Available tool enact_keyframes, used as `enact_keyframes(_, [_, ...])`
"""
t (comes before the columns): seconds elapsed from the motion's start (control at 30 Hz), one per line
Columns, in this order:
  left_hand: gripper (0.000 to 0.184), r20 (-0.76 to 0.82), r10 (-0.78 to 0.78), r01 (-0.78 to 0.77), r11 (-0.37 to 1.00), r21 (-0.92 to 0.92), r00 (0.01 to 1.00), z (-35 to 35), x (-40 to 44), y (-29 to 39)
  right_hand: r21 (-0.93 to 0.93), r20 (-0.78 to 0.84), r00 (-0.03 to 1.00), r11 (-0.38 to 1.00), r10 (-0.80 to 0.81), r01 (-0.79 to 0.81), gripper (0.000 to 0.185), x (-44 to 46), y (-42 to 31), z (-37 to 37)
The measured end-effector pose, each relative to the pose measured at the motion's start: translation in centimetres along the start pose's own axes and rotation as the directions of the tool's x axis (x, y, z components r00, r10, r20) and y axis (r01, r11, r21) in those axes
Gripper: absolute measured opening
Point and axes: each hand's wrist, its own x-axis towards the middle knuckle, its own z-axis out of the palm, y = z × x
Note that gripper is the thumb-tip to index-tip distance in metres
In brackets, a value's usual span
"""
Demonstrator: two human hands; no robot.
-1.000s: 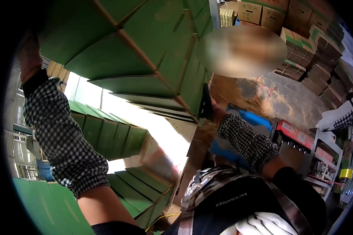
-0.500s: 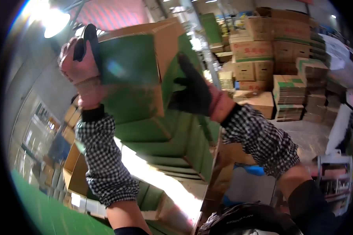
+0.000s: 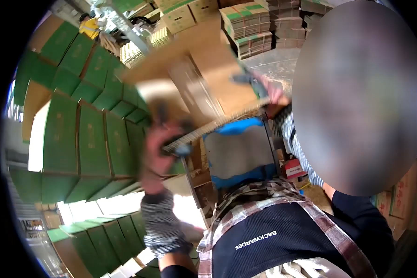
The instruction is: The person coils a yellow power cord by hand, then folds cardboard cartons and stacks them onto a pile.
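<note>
An open cardboard box (image 3: 197, 88) is held out in front of me between both hands, tilted, with its brown inside facing me. My left hand (image 3: 160, 143), in a pink glove with dark fingers, grips the near left part of its rim; motion smears the fingers. At the right end of the same edge, my right hand (image 3: 266, 90) is closed on the cardboard, thumb on the inside. Beneath the box stands a grey padded seat or panel with blue edges (image 3: 241, 153), close to my body.
Rows of green boxes (image 3: 95, 139) are stacked at the left, with more green boxes (image 3: 109, 236) lower down. Bundled flat cartons (image 3: 248, 28) stand at the back. A person in yellow (image 3: 90, 28) is far left. A large blurred patch hides the right side.
The box has come away from the green stack and turned so its inside faces me. My right hand, spread beside it earlier, now grips its rim. My view has swung right and down.
</note>
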Motion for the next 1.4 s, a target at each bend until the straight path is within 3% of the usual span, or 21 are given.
enact_keyframes(0.03, [0.028, 0.057, 0.032, -0.029, 0.999, -0.045, 0.998, 3.7, -1.8, -4.4, 0.086, 0.016, 0.998, 0.995, 0.053, -0.054, 0.142, -3.0, 3.5, -0.9])
enact_keyframes(0.1, [0.035, -0.023, -0.188, 0.183, 0.972, -0.151, 0.982, 11.0, -6.9, -11.4, 0.35, -0.19, 0.936, 0.911, 0.296, -0.217, 0.102, -7.6, 9.7, 0.4])
enact_keyframes(0.13, [0.038, -0.063, -0.294, 0.275, 0.937, -0.217, 0.954, 14.6, -9.4, -14.7, 0.358, -0.465, 0.557, 0.721, 0.688, -0.593, 0.085, -10.4, 12.0, 0.4])
enact_keyframes(0.23, [0.066, -0.123, -0.706, 0.716, 0.692, 0.089, 0.698, 23.6, -13.0, -20.3, 0.24, -0.752, 0.323, 0.694, 0.575, -0.678, 0.049, -17.8, 22.1, -2.1])
enact_keyframes(0.27, [0.072, -0.202, -0.797, 0.819, 0.525, 0.23, 0.568, 26.3, -14.5, -22.1, -0.027, -0.875, 0.379, 0.75, 0.302, -0.661, 0.05, -15.7, 20.5, -1.0])
enact_keyframes(0.3, [0.082, -0.096, -0.735, 0.722, 0.678, -0.138, 0.672, 27.6, -16.1, -24.1, -0.298, -0.902, 0.432, 0.714, 0.006, -0.633, 0.05, -11.5, 17.1, 1.2])
enact_keyframes(0.37, [0.079, -0.054, -0.717, 0.615, 0.631, -0.473, 0.695, 31.7, -20.3, -33.0, -0.815, -0.554, 0.746, 0.424, -0.37, -0.395, 0.058, -4.3, 12.2, 3.7])
enact_keyframes(0.47, [0.074, 0.043, -0.792, 0.717, 0.526, -0.458, 0.609, 28.4, -16.3, -25.2, -0.961, -0.254, 0.959, -0.146, 0.125, -0.235, 0.064, -10.7, 17.1, 5.6])
enact_keyframes(0.53, [0.072, 0.091, -0.738, 0.663, 0.537, -0.522, 0.669, 30.5, -13.0, -21.2, -0.927, -0.34, 0.881, 0.042, 0.329, -0.374, 0.063, -18.1, 17.0, 6.3])
enact_keyframes(0.6, [0.069, 0.052, -0.563, 0.539, 0.754, -0.375, 0.825, 35.5, -9.7, -15.3, -0.698, -0.711, 0.69, -0.016, 0.133, -0.716, 0.064, -19.7, 15.1, 7.3])
enact_keyframes(0.73, [0.052, 0.383, -0.266, 0.414, 0.826, -0.383, 0.885, 38.0, -4.4, -8.9, -0.752, -0.577, 0.812, 0.33, 0.086, -0.57, 0.067, -17.1, 9.8, 8.5])
enact_keyframes(0.8, [0.045, 0.194, -0.134, 0.202, 0.897, -0.393, 0.972, 29.6, -2.2, -7.1, -0.802, -0.549, 0.817, 0.39, -0.178, -0.453, 0.069, -15.1, 10.1, 8.5])
enact_keyframes(0.83, [0.035, -0.059, -0.095, 0.088, 0.99, -0.108, 0.994, 20.2, 0.1, -1.4, -0.727, -0.589, 0.785, 0.55, -0.193, -0.41, 0.068, -12.1, 9.9, 9.0])
enact_keyframes(0.9, [0.034, -0.591, 0.423, -0.053, 0.84, 0.54, 0.687, 4.2, 0.7, 3.7, -0.658, -0.538, 0.813, 0.713, -0.221, -0.242, 0.067, -3.2, 7.1, 12.5])
enact_keyframes(0.97, [0.03, -0.722, 0.672, 0.128, 0.711, 0.691, 0.161, -11.0, -1.2, 7.7, -0.625, -0.366, 0.9, 0.779, -0.237, -0.048, 0.065, 4.2, 3.1, 16.7])
enact_keyframes(1.0, [0.028, -0.704, 0.71, 0.222, 0.683, 0.696, 0.022, -17.5, -2.5, 8.7, -0.389, -0.266, 0.956, 0.921, -0.123, 0.01, 0.05, 7.8, 1.7, 18.7])
enact_keyframes(1.07, [0.024, -0.694, 0.719, 0.306, 0.653, 0.692, 0.033, -25.4, -2.6, 8.9, -0.201, -0.168, 0.975, 0.973, -0.145, 0.11, 0.028, 14.3, 0.3, 22.3])
enact_keyframes(1.17, [0.019, -0.546, 0.814, 0.233, 0.502, 0.833, 0.2, -25.4, 1.3, 9.5, 0.118, 0.054, 0.952, 0.945, 0.301, -0.305, 0.067, 21.5, -0.1, 27.0])
enact_keyframes(1.2, [0.018, -0.404, 0.878, 0.176, 0.368, 0.913, 0.257, -23.0, 2.9, 11.1, 0.117, 0.072, 0.955, 0.949, 0.286, -0.293, 0.06, 23.0, -0.9, 28.2])
enact_keyframes(1.27, [0.039, -0.135, 0.876, 0.177, 0.057, 0.982, 0.463, -16.8, 4.3, 15.2, 0.344, -0.029, 0.95, 0.889, -0.31, 0.3, 0.046, 29.0, 5.0, 30.3])
enact_keyframes(1.4, [0.063, -0.381, 0.847, 0.063, 0.386, 0.92, 0.371, -8.8, 2.7, 14.1, 0.488, 0.051, 0.996, 0.872, -0.069, 0.035, 0.044, 16.7, -1.7, 18.9])
